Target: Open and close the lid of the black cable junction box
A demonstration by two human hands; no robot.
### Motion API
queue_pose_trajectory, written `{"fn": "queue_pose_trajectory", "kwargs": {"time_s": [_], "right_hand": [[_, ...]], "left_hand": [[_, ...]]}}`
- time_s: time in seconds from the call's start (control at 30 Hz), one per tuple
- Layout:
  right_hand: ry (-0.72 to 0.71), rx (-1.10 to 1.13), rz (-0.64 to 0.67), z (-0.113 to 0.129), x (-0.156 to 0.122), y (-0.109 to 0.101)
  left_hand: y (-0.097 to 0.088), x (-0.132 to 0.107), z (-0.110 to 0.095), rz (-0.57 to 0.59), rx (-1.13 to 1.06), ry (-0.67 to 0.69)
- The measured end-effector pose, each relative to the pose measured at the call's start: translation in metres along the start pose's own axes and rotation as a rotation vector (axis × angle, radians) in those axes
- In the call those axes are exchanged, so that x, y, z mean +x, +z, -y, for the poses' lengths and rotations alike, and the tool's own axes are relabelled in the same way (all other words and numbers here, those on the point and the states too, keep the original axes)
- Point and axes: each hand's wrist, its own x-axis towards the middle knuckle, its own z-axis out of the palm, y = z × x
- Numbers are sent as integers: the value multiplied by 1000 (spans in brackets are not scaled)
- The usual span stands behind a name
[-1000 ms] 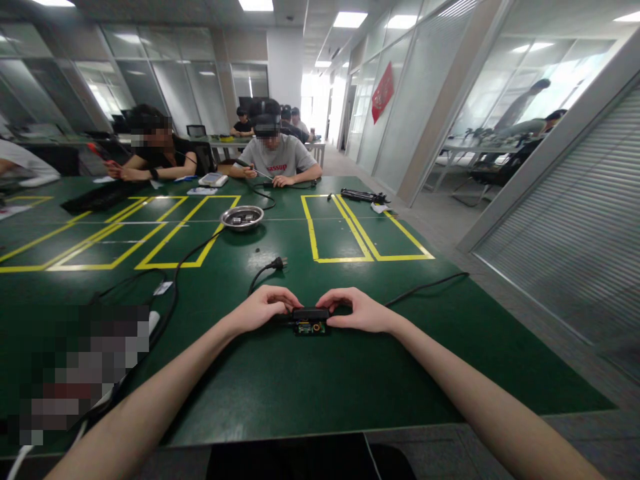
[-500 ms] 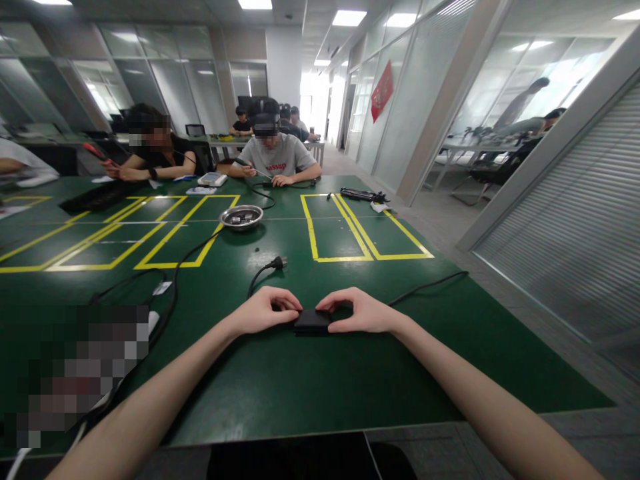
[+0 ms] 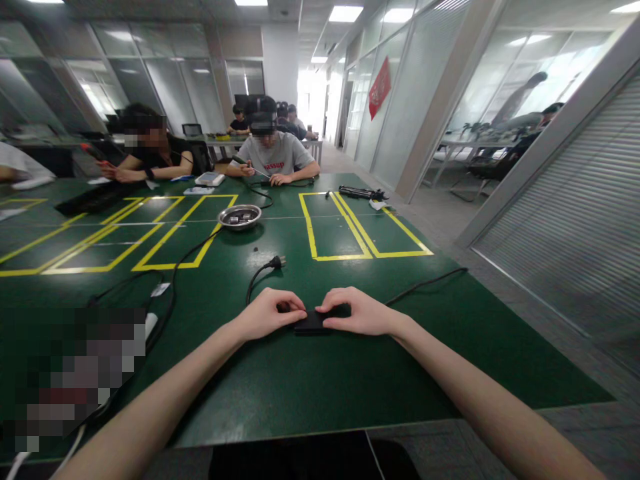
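Note:
A small black box, a power adapter (image 3: 311,323), lies flat on the green table (image 3: 310,387) in front of me. My left hand (image 3: 267,313) presses on its left end with curled fingers. My right hand (image 3: 357,312) covers its right end, fingertips pinched on the top. A black cable (image 3: 425,283) runs from the box to the right, and another with a plug (image 3: 277,263) lies just behind my left hand.
A metal bowl (image 3: 241,216) with small parts sits mid-table among yellow tape rectangles (image 3: 345,230). Black cables (image 3: 165,293) trail on the left. Two people sit at the far end of the table, others behind them. Black tools (image 3: 361,194) lie at the far right.
One second ago the box stood tilted with a green circuit board showing under its black cover. Now the cover is down, the board is hidden, and both hands have closed in over it.

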Motion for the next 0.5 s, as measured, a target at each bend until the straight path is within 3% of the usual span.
{"fn": "queue_pose_trajectory", "kwargs": {"time_s": [0.13,0.33,0.5], "right_hand": [[16,5,-13,-1,2,3],[16,-30,-52,1,9,11],[105,-83,-77,1,13,19]], "left_hand": [[9,2,-1,-35,111,37],[26,6,-6,-99,448,90],[34,6,-8,-112,660,149]]}}
